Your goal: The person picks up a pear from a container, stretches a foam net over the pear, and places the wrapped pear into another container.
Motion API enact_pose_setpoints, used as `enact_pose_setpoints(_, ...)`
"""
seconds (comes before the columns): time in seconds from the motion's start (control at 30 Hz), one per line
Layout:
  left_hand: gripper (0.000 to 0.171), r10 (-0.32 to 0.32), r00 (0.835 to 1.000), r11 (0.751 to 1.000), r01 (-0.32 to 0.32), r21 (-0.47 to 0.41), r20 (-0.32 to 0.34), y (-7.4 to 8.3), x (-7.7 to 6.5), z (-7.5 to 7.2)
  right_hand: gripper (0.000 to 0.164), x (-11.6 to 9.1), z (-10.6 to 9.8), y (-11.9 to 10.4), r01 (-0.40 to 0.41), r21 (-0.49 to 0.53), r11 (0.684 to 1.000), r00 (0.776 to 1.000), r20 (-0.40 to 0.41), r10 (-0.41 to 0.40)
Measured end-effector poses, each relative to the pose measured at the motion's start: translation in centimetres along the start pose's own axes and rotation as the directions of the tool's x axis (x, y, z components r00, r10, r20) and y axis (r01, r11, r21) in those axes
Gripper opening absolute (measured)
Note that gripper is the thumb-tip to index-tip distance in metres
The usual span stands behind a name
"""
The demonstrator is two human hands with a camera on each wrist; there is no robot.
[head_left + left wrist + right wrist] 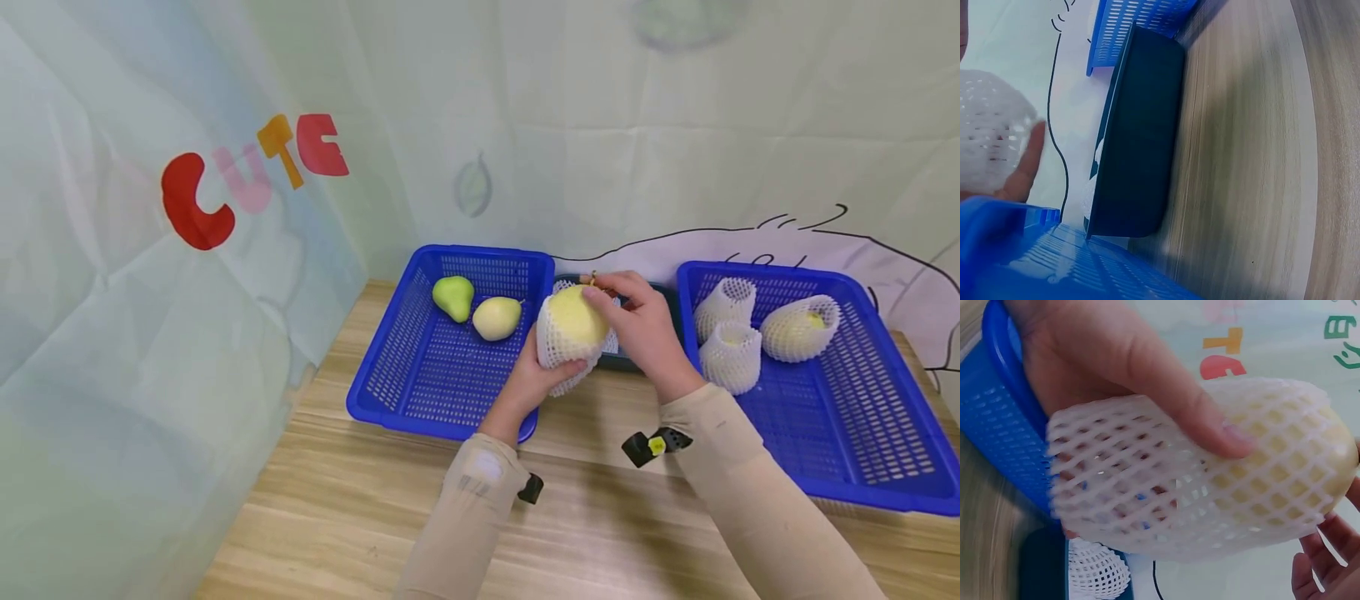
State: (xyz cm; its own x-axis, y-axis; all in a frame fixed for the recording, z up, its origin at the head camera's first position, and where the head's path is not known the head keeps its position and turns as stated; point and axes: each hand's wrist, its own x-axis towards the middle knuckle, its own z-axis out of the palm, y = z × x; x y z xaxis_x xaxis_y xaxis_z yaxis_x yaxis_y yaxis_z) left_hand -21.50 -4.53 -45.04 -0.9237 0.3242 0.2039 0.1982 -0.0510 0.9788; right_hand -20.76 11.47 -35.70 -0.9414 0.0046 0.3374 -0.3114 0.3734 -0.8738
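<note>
A yellow pear (pixel 576 310) sits partly inside a white foam net sleeve (pixel 557 343), its bare top out of the mesh. My left hand (pixel 534 377) grips the sleeve from below, thumb across its front; the right wrist view shows that thumb lying on the mesh (pixel 1129 481) and the sleeve's other end hollow. At the pear's stem end, my right hand (pixel 643 323) pinches the top with thumb and fingers. Both hands are raised in front of a dark green bin (pixel 1138 137), which holds more white foam nets (pixel 1099 570).
To the left, a blue basket (pixel 367 400) holds a green pear (pixel 453 297) and a pale yellow pear (pixel 497 319). Another blue basket (pixel 840 467) on the right has three foam-netted pieces, one a visible pear (pixel 798 329). A printed cloth (pixel 600 167) hangs behind the wooden table (pixel 337 492).
</note>
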Motion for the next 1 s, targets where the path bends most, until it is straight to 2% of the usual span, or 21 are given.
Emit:
enact_pose_setpoints(0.17,0.086,-0.045,0.998,0.999,0.045,0.001,0.036,-0.17,0.06,0.07,0.028,-0.02,-0.10,0.11,0.009,-0.048,0.999,1.000,-0.026,-0.011)
enact_pose_setpoints(0.3,0.085,-0.055,0.996,0.998,0.057,-0.032,0.065,0.10,-0.09,0.00,0.025,-0.16,0.02,0.26,0.036,-0.103,0.994,0.999,-0.018,-0.038)
enact_pose_setpoints(0.43,0.088,-0.063,0.995,0.997,0.067,-0.041,0.083,0.14,-0.23,-0.15,0.025,-0.23,0.09,0.37,0.021,-0.143,0.990,1.000,-0.010,-0.023)
enact_pose_setpoints(0.6,0.106,-0.030,0.995,0.999,0.034,-0.039,0.097,-0.08,-0.33,-0.20,0.024,-0.12,0.19,0.55,-0.010,-0.197,0.980,1.000,0.014,0.014)
enact_pose_setpoints(0.73,0.117,-0.019,0.997,0.998,0.023,-0.052,0.076,-0.16,-0.34,-0.11,0.026,0.00,0.25,0.65,-0.026,-0.225,0.974,0.999,0.020,0.032)
enact_pose_setpoints(0.87,0.120,-0.039,0.998,0.997,0.042,-0.068,0.050,-0.14,-0.34,0.00,0.029,0.08,0.27,0.78,-0.039,-0.247,0.968,0.999,0.015,0.044)
enact_pose_setpoints(1.0,0.119,-0.019,0.999,0.997,0.021,-0.072,0.033,-0.11,-0.37,0.06,0.030,0.14,0.20,0.69,-0.069,-0.270,0.960,0.997,0.002,0.073)
